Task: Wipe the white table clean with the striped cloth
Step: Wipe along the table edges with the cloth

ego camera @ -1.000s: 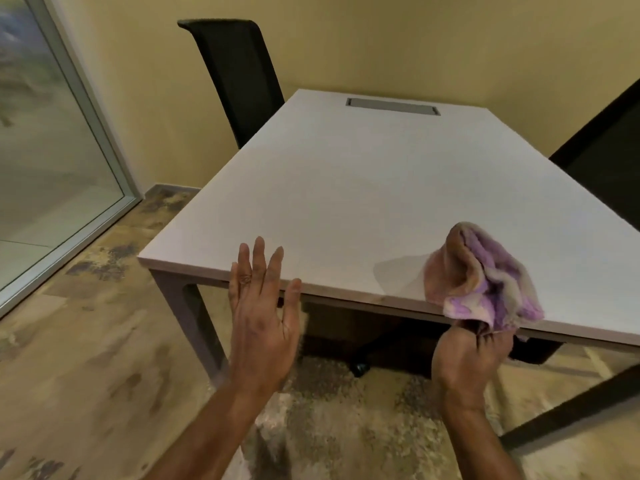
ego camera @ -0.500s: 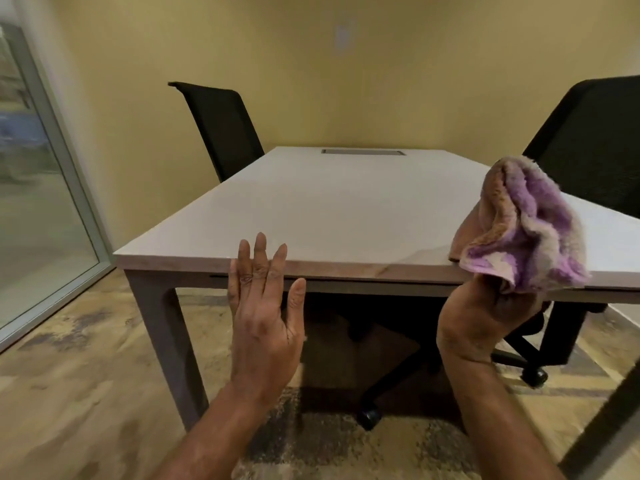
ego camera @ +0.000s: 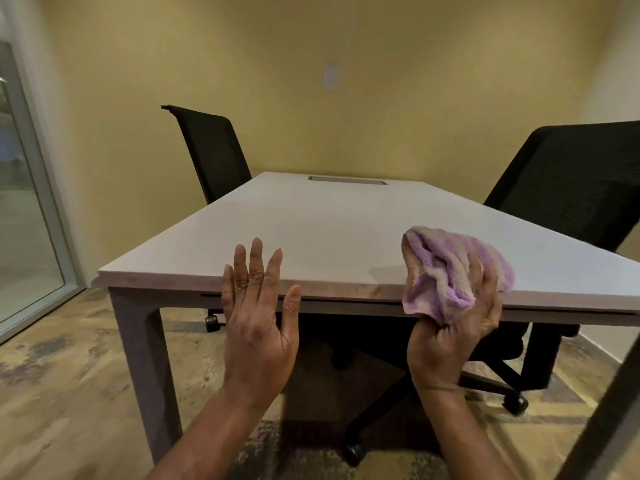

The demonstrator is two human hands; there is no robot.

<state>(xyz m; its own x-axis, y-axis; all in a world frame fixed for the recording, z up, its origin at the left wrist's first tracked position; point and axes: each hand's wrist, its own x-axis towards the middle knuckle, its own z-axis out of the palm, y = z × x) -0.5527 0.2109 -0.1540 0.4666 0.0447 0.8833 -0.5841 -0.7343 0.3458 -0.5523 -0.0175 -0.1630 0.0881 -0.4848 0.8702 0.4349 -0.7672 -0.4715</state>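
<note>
The white table (ego camera: pixel 332 233) stretches away from me, its near edge at mid-frame. My right hand (ego camera: pixel 453 334) grips a bunched purple, pink and cream striped cloth (ego camera: pixel 450 268) and holds it at the table's near edge, right of centre. My left hand (ego camera: pixel 258 320) is raised in front of the near edge with straight, spread fingers and holds nothing; whether it touches the table I cannot tell.
A black office chair (ego camera: pixel 213 150) stands at the table's far left side and another black chair (ego camera: pixel 568 188) at its right side. A grey cable hatch (ego camera: pixel 347 180) sits in the far end of the tabletop. A glass wall (ego camera: pixel 24 202) runs along the left.
The view has dropped lower and closer to table height. My right hand with the cloth has come down from above the edge to the table's near edge. My left hand stays spread.
</note>
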